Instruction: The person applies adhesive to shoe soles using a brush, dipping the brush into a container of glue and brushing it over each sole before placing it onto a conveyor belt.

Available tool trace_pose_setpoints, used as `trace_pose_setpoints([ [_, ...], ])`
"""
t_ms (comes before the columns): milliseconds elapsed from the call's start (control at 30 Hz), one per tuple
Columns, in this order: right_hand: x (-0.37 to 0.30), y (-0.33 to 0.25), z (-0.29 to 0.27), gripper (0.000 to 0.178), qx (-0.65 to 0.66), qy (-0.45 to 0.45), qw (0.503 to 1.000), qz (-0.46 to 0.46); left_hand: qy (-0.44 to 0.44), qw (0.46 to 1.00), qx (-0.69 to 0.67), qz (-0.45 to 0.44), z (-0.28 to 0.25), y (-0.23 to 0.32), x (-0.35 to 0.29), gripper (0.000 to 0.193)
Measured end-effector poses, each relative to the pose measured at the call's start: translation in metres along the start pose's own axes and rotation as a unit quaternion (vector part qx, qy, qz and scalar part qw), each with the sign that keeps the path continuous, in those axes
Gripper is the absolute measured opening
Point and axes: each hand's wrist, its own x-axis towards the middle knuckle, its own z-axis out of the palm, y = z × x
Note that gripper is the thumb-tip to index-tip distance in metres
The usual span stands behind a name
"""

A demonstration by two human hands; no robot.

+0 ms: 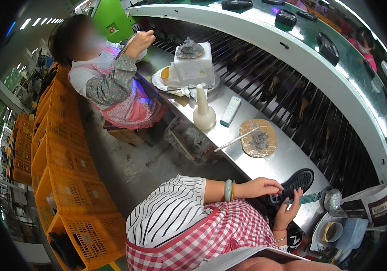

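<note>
A black shoe sole [302, 179], tread side up, lies at the near end of the metal bench. My left hand [263, 187], with a pale green bangle and a gold one at the wrist, is at its near edge. The left fingers are bent and pressed together; what is in them, if anything, is too small to make out. A flat green strip [310, 198] runs beside the sole, its near end in the fingers of my right hand [289, 209]. The fingers of that hand are partly raised around the strip.
A round brown pad [265, 151] with grey fluff and a thin stick [237, 139], a teal-and-white box [231, 111] and a cream bottle [203, 115] stand farther along. A co-worker [116, 86] sits beyond. Orange crates [69, 192] line the left; a conveyor [265, 38] curves behind.
</note>
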Motion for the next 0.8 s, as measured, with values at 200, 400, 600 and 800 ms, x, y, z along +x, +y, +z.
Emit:
trace_pose_setpoints([
  [200,-0.007,0.002,0.005,0.035,-0.003,0.011,1.0,-0.007,-0.009,1.0,-0.01,-0.022,0.004,-0.004,0.001,0.032],
  [400,-0.007,0.0,0.002,0.035,-0.019,0.009,1.0,-0.02,-0.017,0.998,-0.047,-0.045,0.009,-0.011,0.002,0.034],
  [600,-0.008,0.003,0.003,0.035,-0.015,0.02,1.0,-0.016,-0.017,0.997,-0.059,-0.051,0.009,-0.01,0.001,0.034],
  [800,-0.009,-0.001,0.004,0.035,-0.012,0.015,1.0,-0.014,-0.016,0.996,-0.069,-0.059,0.005,-0.016,0.0,0.035],
])
